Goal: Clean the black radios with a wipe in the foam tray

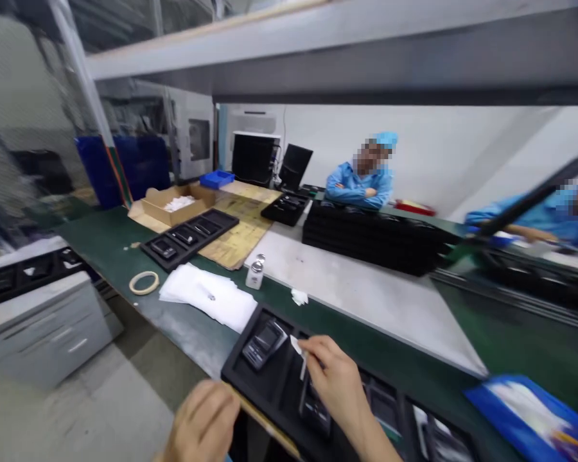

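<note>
My right hand (334,378) pinches a small white piece of wipe or paper (296,345) above a black compartment tray (282,378). Under that hand, partly hidden by it, lies a dark handheld device (315,410). Another device with a small screen and keys (264,343) rests face up in the tray's left compartment. My left hand (205,420), slightly blurred, is in front of the tray's near edge with its fingers curled. Whatever may be inside those fingers is hidden.
White sheets (209,295), a tape roll (144,283) and a dispenser bottle (255,273) lie left. Beyond are a device tray (190,239), a cardboard box (171,202) and stacked black trays (373,237). A shelf (341,58) hangs overhead; two people in blue sit across.
</note>
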Demonstrator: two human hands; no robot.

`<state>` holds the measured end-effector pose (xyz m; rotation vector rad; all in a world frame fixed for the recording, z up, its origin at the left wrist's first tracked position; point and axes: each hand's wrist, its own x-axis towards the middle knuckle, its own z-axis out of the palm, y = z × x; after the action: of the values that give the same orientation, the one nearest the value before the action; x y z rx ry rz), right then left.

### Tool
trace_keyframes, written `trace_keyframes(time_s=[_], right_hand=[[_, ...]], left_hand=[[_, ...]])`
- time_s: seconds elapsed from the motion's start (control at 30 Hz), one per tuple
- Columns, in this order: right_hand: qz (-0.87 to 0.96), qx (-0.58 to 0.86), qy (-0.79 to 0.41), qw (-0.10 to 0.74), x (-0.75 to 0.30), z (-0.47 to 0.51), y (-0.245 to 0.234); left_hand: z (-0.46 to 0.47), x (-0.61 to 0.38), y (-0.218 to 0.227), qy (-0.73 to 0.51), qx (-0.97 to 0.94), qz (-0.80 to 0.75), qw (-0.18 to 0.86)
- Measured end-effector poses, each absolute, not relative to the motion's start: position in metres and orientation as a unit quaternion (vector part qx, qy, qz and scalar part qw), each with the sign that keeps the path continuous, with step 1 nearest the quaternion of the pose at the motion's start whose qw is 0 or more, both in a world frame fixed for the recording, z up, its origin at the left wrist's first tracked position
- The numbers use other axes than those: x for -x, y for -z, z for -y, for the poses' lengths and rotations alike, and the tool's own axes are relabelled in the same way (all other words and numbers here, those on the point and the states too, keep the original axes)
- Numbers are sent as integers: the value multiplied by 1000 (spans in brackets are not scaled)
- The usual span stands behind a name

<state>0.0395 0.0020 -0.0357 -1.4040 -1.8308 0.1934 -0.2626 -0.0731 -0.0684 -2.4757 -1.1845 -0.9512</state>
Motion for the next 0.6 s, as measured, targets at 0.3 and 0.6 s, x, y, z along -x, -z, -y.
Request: trace_keyframes(time_s=[0.3,0.6], right_hand=[[695,642,-67,318,-12,-41,70],[756,621,-30,202,26,-36,97]], left_hand=[[16,214,121,206,890,406,31],[9,217,130,198,902,381,40]])
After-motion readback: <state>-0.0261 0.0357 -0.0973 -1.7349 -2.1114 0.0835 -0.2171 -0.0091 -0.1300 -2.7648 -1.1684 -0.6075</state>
